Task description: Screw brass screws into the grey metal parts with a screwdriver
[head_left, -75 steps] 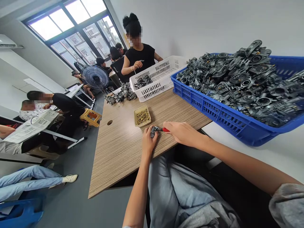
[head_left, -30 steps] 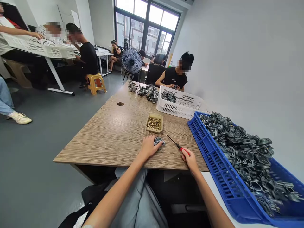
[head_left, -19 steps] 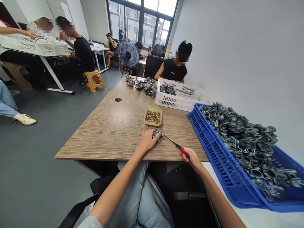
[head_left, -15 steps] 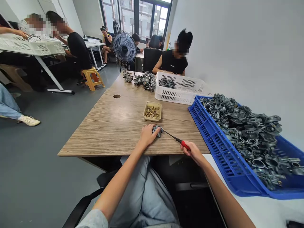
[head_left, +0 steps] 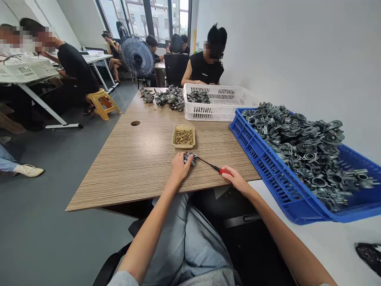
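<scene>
Near the front of the wooden table [head_left: 119,167], my left hand [head_left: 179,167] grips a small grey metal carburetor part [head_left: 192,160] against the tabletop. My right hand [head_left: 236,180] is closed around the red handle of a screwdriver [head_left: 212,166]. The long dark shaft points left, and its tip meets the right side of the metal part; the exact contact point is too small to make out. Just beyond my left hand stands a cream tray [head_left: 173,143] holding many small brass pieces [head_left: 183,138].
A blue crate [head_left: 268,188] heaped with metal carburetor parts [head_left: 309,149] stands on my right. Behind it is a white basket [head_left: 214,113], with more carburetors [head_left: 171,96] beside it. A person [head_left: 205,69] sits at the far end. A fan [head_left: 137,57] stands beyond the table.
My view has swung, so the surroundings sit further left and are tilted. Both hands keep their holds, with the screwdriver tip still at the metal part.
</scene>
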Demonstrator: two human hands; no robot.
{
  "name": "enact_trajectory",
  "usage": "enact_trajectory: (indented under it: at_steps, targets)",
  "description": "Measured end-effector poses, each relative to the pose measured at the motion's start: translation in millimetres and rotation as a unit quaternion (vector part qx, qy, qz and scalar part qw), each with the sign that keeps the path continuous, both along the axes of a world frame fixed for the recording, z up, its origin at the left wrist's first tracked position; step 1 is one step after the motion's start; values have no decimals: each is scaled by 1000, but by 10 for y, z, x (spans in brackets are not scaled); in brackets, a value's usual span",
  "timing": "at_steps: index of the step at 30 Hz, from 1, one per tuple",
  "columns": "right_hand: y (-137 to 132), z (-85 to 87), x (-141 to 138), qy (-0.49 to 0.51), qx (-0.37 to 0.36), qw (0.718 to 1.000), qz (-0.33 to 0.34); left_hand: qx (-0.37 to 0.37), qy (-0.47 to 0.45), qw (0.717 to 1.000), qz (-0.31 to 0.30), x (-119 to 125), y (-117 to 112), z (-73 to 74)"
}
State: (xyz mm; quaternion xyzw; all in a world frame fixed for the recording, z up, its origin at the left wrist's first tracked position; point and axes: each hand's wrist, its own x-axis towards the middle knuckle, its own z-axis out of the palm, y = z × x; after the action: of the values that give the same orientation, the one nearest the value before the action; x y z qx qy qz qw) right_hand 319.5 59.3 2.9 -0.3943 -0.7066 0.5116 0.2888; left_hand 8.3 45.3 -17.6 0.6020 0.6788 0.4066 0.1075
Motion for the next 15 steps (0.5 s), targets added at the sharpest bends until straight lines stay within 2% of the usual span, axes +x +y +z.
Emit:
enact_trajectory:
  at_steps: [15]
  targets:
    - [-42, 111, -22, -24, 34, 999, 28, 2, 0, 1000, -5, -7, 2, -29]
